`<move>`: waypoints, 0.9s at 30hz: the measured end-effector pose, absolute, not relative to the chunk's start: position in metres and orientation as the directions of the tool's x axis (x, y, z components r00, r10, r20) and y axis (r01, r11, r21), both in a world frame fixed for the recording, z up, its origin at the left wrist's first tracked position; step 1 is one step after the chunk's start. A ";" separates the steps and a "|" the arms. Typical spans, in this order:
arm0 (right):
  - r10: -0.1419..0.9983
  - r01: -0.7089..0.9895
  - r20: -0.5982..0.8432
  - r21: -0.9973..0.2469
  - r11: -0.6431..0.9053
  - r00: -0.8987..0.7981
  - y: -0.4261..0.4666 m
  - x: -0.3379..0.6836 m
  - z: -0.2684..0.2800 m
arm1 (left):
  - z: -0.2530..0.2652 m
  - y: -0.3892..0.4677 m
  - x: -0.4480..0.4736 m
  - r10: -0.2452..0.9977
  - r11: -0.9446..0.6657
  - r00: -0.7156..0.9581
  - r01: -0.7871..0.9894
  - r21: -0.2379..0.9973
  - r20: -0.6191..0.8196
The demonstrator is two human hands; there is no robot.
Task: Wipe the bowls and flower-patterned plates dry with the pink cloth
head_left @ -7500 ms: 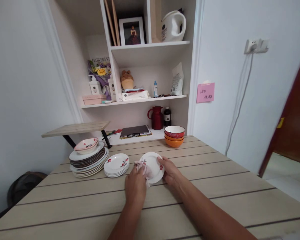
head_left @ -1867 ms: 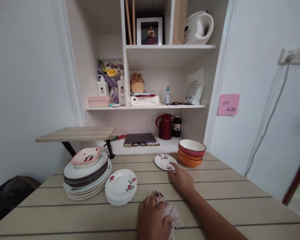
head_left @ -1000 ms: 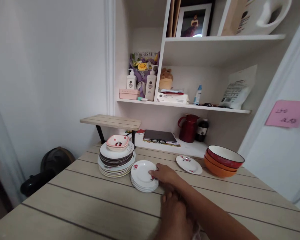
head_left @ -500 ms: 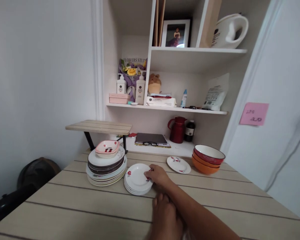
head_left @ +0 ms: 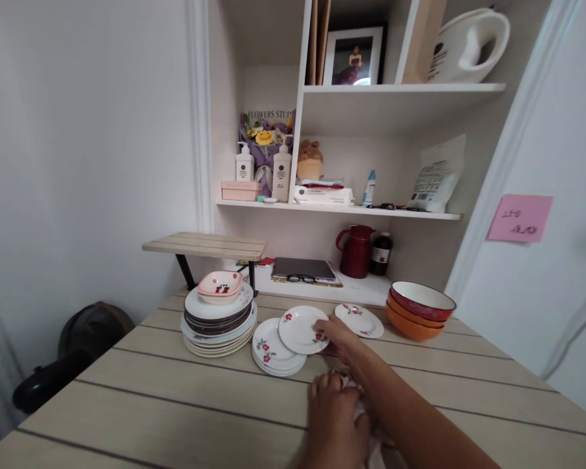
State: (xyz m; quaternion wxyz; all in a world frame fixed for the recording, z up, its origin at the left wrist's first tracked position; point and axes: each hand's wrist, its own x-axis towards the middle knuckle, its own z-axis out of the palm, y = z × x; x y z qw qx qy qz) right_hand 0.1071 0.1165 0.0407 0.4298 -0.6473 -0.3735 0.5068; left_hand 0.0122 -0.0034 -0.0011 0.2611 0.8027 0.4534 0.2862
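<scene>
A white plate with red flowers [head_left: 300, 329] is pinched at its right rim by my right hand [head_left: 334, 333], thumb on top. It is lifted and overlaps the small stack of matching plates [head_left: 272, 346]. Lower down, my left hand [head_left: 336, 413] has its fingers curled on a pale crumpled cloth [head_left: 362, 410], partly hidden under my right forearm. One more flowered plate [head_left: 360, 320] lies flat beyond my right hand.
A tall stack of plates [head_left: 219, 344] topped by a pink-rimmed square dish [head_left: 219, 286] stands left, by a small raised wooden shelf [head_left: 205, 244]. Stacked bowls [head_left: 415, 324] stand right. Behind are a closed laptop [head_left: 303, 268], glasses, a red jug [head_left: 356, 253] and a dark bottle [head_left: 381, 254].
My right hand has taken the top plate off the small stack, moving it up and to the right. More of the cloth shows by my left hand. The view has shifted slightly.
</scene>
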 end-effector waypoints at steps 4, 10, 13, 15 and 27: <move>0.909 -0.136 -0.394 -0.916 -0.377 0.137 0.113 0.119 0.041 | 0.001 -0.003 0.010 0.872 -0.457 0.434 0.560 0.691 0.226; 0.926 -0.407 -0.344 -0.876 -0.258 0.154 0.098 0.140 0.032 | 0.000 -0.001 0.011 0.874 -0.469 0.418 0.586 0.661 0.249; 0.945 -0.518 -0.288 -0.838 -0.171 0.154 0.082 0.153 0.030 | -0.002 0.000 0.013 0.876 -0.480 0.377 0.602 0.638 0.303; 0.956 -0.582 -0.252 -0.804 -0.121 0.151 0.069 0.163 0.030 | -0.003 0.002 0.014 0.879 -0.475 0.350 0.602 0.641 0.322; 0.936 -0.818 -0.322 -0.571 -0.069 0.145 0.000 0.171 0.038 | 0.001 0.031 -0.016 0.702 -0.529 -0.215 0.481 0.699 0.679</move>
